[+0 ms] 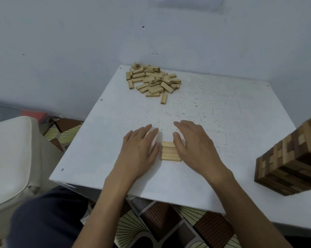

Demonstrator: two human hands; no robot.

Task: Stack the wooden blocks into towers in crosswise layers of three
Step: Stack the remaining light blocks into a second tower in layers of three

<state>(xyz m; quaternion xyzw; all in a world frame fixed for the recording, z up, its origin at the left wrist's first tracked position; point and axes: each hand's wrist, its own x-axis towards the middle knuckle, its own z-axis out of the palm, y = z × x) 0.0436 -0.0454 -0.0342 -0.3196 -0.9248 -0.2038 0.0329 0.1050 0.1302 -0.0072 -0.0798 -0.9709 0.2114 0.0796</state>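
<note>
While flanking the three-block layer (169,152), left hand (140,149): flat, fingers straight, gripping nothing
Right hand (195,145): flat, released
Loose pile (152,81): one
Tower (290,158): one

Single head-mounted wide-angle view, looking forward and steeply down onto the desk (213,111) at close range.

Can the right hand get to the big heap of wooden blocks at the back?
Probably yes. The right hand lies open beside the short row of pale wooden blocks, and only bare white table separates it from the heap of loose pale wooden blocks at the far edge.
</note>
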